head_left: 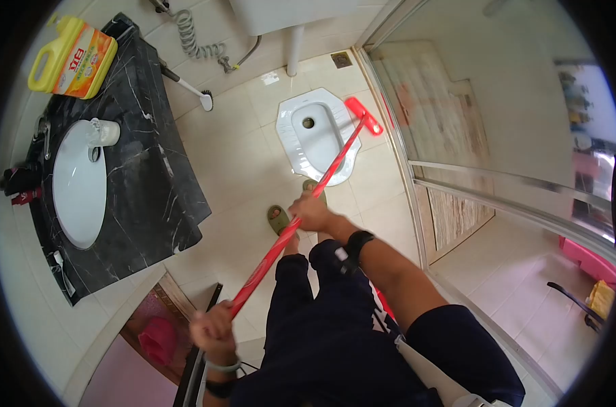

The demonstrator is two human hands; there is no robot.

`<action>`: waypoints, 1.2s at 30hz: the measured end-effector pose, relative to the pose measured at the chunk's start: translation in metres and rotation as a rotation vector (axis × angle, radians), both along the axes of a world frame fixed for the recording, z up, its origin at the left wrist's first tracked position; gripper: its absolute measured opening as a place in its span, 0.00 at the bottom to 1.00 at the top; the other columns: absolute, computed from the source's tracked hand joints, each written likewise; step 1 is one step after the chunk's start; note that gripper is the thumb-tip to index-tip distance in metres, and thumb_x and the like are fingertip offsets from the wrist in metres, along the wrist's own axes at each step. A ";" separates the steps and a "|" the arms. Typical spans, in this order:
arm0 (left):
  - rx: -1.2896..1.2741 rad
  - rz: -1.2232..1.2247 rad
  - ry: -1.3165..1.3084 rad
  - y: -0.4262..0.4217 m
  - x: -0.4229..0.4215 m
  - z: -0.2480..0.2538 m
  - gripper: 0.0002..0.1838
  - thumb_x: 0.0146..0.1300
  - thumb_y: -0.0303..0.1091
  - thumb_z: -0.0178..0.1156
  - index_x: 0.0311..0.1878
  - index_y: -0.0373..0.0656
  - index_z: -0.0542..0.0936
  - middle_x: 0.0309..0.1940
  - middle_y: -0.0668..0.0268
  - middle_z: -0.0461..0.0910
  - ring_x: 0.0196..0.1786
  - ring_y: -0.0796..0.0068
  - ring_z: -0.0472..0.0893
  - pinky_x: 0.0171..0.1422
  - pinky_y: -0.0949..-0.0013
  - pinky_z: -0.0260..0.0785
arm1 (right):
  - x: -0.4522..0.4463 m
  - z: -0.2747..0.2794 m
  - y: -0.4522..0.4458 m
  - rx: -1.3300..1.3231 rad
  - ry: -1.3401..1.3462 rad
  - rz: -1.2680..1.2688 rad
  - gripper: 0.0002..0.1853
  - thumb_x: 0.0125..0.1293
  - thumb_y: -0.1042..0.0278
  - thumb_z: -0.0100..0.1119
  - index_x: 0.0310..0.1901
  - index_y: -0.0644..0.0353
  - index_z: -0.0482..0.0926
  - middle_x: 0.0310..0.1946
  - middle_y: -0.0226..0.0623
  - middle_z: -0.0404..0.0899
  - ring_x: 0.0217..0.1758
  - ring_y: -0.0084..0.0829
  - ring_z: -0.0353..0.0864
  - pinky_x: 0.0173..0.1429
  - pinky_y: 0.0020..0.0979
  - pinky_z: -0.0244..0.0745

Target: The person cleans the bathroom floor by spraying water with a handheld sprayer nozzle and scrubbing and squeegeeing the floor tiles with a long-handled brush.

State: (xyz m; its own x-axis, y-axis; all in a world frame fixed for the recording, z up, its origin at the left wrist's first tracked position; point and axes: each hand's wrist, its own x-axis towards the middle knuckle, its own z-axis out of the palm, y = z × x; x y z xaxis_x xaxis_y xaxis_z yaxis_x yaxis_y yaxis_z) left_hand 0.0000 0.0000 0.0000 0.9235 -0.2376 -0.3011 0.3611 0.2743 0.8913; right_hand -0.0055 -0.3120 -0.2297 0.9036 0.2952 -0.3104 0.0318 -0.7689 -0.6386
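A red long-handled broom slants across the view. Its narrow red head rests on the floor tiles just right of the white squat toilet; the underside of the head is hidden. My left hand is closed around the upper end of the handle, slightly blurred. Farther down the pole, my right hand grips it near the middle, above my green slippers.
On the left, a black marble counter carries a white basin, a cup and a yellow detergent jug. A toilet brush stands beside it. Along the right runs a glass shower partition. A floor drain lies at the back.
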 end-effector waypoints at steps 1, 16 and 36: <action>-0.017 -0.008 -0.009 -0.003 0.004 -0.007 0.23 0.68 0.38 0.36 0.13 0.53 0.56 0.05 0.70 0.55 0.13 0.72 0.58 0.50 0.57 0.68 | -0.002 -0.006 0.017 -0.031 -0.088 -0.010 0.10 0.42 0.61 0.68 0.22 0.54 0.77 0.22 0.37 0.76 0.33 0.43 0.77 0.46 0.39 0.69; 0.111 0.002 -0.087 0.045 0.043 0.106 0.28 0.72 0.39 0.39 0.10 0.55 0.55 0.03 0.73 0.53 0.09 0.79 0.54 0.34 0.66 0.63 | -0.013 0.050 0.150 0.300 -0.145 -0.354 0.05 0.43 0.68 0.61 0.23 0.58 0.77 0.26 0.43 0.79 0.33 0.44 0.77 0.43 0.41 0.69; 0.197 -0.270 -0.240 0.064 0.079 0.157 0.29 0.72 0.43 0.39 0.09 0.56 0.57 0.03 0.74 0.56 0.09 0.80 0.56 0.32 0.68 0.66 | -0.024 0.064 0.201 0.561 -0.278 -0.413 0.08 0.42 0.65 0.63 0.24 0.59 0.77 0.24 0.46 0.78 0.33 0.51 0.79 0.41 0.47 0.73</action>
State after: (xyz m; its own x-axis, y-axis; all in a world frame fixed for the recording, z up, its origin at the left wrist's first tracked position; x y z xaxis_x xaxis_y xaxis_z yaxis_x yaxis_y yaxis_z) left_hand 0.0789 0.0638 0.1566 0.8852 -0.4409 -0.1481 0.1718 0.0141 0.9850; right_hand -0.0293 -0.1114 -0.1654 0.9983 -0.0385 0.0428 0.0286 -0.3143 -0.9489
